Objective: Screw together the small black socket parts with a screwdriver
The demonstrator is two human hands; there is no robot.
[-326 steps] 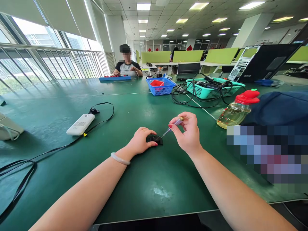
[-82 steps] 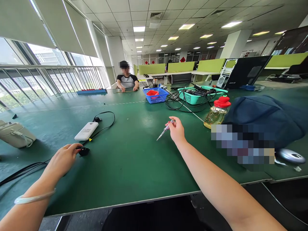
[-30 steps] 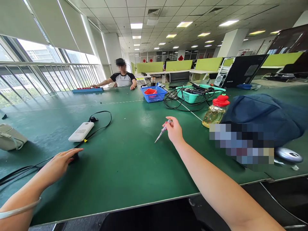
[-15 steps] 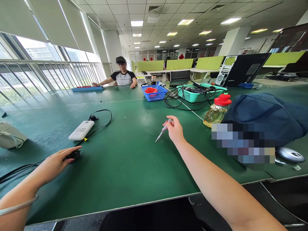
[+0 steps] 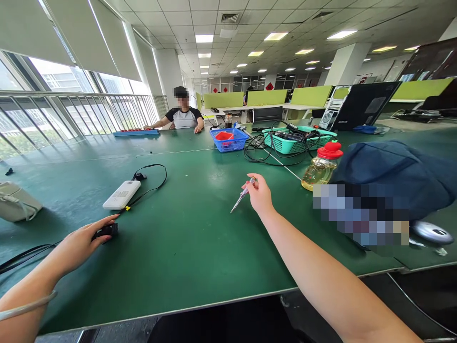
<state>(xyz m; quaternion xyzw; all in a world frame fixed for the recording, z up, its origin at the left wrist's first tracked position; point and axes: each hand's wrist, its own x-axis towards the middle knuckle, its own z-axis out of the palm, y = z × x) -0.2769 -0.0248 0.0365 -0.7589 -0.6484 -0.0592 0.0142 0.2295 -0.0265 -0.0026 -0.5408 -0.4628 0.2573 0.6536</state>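
My left hand (image 5: 80, 243) rests low over the table at the left, its thumb and fingers closed around a small black block-like object (image 5: 109, 230). Which kind of thing this is, I cannot make out. Just beyond it lies a white power bank (image 5: 122, 195) with a black cable (image 5: 164, 176) looping to its right. Near the middle, my right hand (image 5: 260, 193) pinches a slim screwdriver (image 5: 243, 194) with a clear handle. Its metal tip points down and to the left, close above the green tabletop or touching it; I cannot tell which.
A bottle with a red lid (image 5: 319, 166) and a dark blue bag (image 5: 396, 176) stand right. Farther back are a blue basket (image 5: 230, 144), a teal basket (image 5: 285, 145) of cables, and a person (image 5: 183, 116) touching a blue strip (image 5: 137, 134). A pale bag (image 5: 17, 202) is at left.
My left hand has shifted very slightly left with the black object. The person's blue strip across the table has slid a little to the right. My right hand keeps its grip on the screwdriver.
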